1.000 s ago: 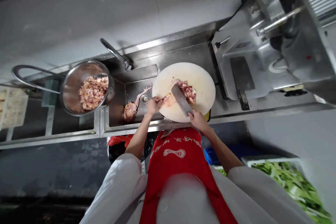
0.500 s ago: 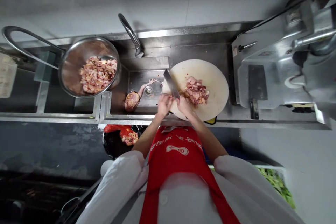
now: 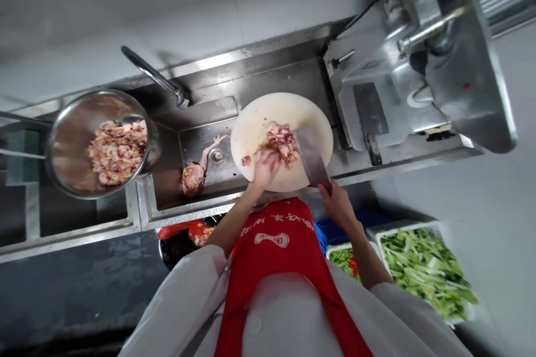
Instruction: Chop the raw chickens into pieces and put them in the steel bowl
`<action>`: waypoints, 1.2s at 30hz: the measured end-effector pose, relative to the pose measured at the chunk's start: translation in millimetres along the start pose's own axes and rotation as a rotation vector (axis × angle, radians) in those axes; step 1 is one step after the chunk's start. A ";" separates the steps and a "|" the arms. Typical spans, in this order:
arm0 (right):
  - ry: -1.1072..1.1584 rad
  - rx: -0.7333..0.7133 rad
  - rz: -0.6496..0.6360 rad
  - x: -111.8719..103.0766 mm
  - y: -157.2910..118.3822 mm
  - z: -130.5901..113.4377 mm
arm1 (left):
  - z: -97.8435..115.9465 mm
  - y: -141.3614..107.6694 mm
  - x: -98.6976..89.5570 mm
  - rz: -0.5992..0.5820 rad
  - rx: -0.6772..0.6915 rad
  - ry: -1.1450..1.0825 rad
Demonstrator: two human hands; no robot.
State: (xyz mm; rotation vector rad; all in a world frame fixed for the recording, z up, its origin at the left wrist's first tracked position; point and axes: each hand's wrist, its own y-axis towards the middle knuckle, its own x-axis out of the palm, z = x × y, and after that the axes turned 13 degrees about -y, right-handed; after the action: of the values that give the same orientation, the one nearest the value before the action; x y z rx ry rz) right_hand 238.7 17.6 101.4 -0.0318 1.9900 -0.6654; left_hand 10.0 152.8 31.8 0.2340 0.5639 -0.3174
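Observation:
Chopped raw meat (image 3: 282, 142) lies in a heap on the round white cutting board (image 3: 255, 117). At the heap's left and near side rests my left hand (image 3: 267, 168), its slightly blurred fingers spread against the pieces. My right hand (image 3: 336, 201) grips the handle of a cleaver (image 3: 310, 159) near the board's front right edge. The broad blade is tilted over the board, close against the right side of the heap. A small separate bit of meat (image 3: 246, 161) sits at the board's left.
Left of the board, a poultry leg with its foot (image 3: 194, 178) lies in the sink (image 3: 167, 201) under a faucet (image 3: 154, 75). Farther left stands a metal pot (image 3: 67, 162) of cut meat. A second cleaver (image 3: 371, 111) lies at right. Below are crates of greens (image 3: 427, 268).
The cleaver has swung from the board's left side to the right of the heap in my right hand. My left hand has moved onto the meat. The view has shifted and turned.

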 end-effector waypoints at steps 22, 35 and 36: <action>-0.070 -0.041 -0.030 -22.4 10.6 79.7 | 43.9 -25.6 26.4 0.068 -0.186 -0.090; -0.377 -0.563 -0.165 -27.8 2.3 6.0 | 27.9 -105.4 -20.1 0.631 -0.434 0.045; -0.367 -0.572 -0.141 -27.3 2.0 -6.8 | 28.1 -110.2 -21.2 0.718 -0.467 0.079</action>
State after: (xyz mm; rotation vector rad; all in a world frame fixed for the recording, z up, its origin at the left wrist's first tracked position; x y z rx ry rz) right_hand 247.3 30.3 125.0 -0.6005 1.7660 -0.1404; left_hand -32.6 47.2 52.4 -0.0137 0.5801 0.5198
